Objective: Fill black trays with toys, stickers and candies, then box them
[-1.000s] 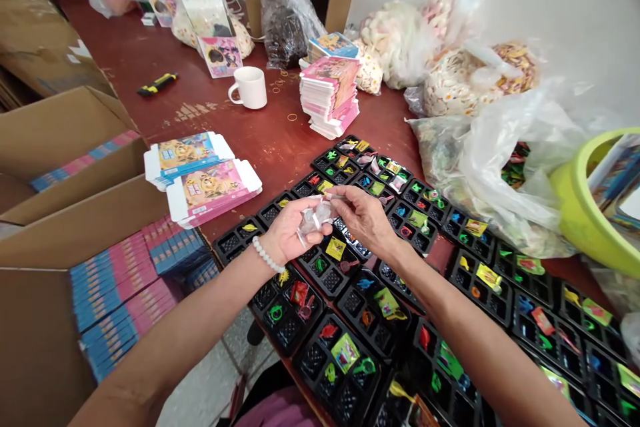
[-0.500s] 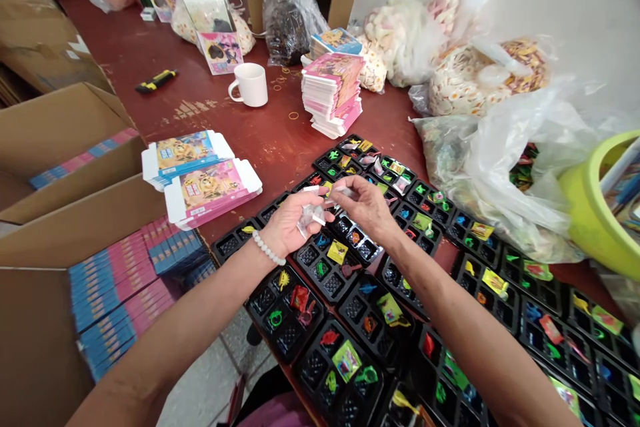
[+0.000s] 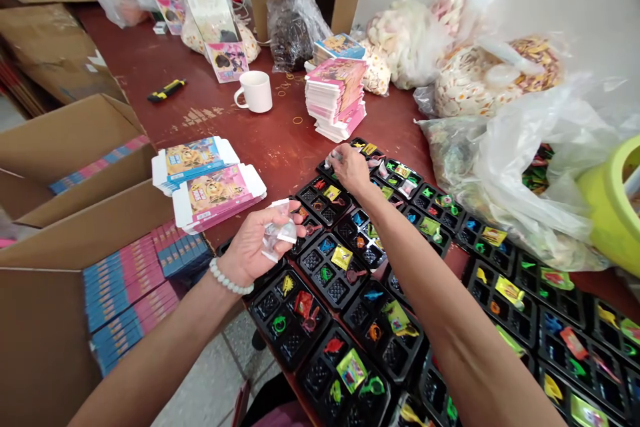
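Several small clear wrapped packets (image 3: 278, 232) lie in my left hand (image 3: 255, 240), its fingers curled round them over the near left trays. My right hand (image 3: 353, 170) reaches to the far end of the tray rows, its fingertips pinching a small clear wrapped packet (image 3: 334, 156) at a far tray's left edge. The contents of these packets are too small to make out. Below both hands spread black compartment trays (image 3: 305, 273) holding small coloured plastic toys and sachets, such as a yellow sachet (image 3: 341, 257). My right forearm hides some trays.
Flat printed boxes (image 3: 215, 193) lie left of the trays. Behind stand a stack of pink boxes (image 3: 336, 97), a white mug (image 3: 256, 92) and a yellow-black cutter (image 3: 167, 91). Cartons (image 3: 120, 213) with packed boxes stand at left. Plastic bags (image 3: 505, 167) and a lime-green bucket (image 3: 613, 203) are at right.
My hands have come apart. The right has moved away to the far trays with a packet in its fingertips; the left has drawn back left and nearer, keeping the other packets.
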Demonstrator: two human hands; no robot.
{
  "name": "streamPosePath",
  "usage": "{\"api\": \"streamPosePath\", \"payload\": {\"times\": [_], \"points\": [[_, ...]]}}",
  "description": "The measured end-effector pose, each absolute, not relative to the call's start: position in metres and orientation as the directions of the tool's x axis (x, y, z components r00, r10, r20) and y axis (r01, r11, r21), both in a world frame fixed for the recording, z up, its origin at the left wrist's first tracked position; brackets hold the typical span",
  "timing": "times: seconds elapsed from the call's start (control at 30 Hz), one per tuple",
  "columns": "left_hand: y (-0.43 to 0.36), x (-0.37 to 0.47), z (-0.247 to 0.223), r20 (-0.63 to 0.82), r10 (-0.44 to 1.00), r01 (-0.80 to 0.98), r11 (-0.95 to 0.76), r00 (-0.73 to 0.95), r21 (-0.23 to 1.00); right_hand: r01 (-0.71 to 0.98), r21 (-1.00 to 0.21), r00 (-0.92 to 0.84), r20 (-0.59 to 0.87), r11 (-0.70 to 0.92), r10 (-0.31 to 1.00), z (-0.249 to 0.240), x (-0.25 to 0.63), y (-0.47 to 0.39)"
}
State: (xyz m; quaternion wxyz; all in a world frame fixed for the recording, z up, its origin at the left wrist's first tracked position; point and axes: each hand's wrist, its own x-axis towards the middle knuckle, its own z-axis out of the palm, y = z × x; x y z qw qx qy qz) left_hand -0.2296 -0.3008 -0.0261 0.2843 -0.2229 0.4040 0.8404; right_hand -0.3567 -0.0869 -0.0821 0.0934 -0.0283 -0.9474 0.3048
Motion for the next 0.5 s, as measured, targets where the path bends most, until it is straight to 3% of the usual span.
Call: {"api": "streamPosePath", "payload": {"times": [0.13,0.4,0.5], "points": [[-0.308,-0.225,-0.028,-0.601,0.304,-0.660,-0.505,-0.739,0.557,-0.096,-0.503,-0.983,0.183,0.859,-0.003,-0.073,-0.332,-0.051],[-0.296,-0.227,-0.026,-0.640,0.342,-0.695,-0.567,-0.688,0.443,-0.430,-0.330,-0.903,0.165,0.840,-0.397,-0.080,-0.312,-0.028],[-0.294,-0.227,-0.028,-0.633,0.369,-0.696,-0.596,-0.681,0.401,-0.488,-0.306,-0.873,0.178,0.817,-0.454,-0.084,-0.316,-0.033]]}}
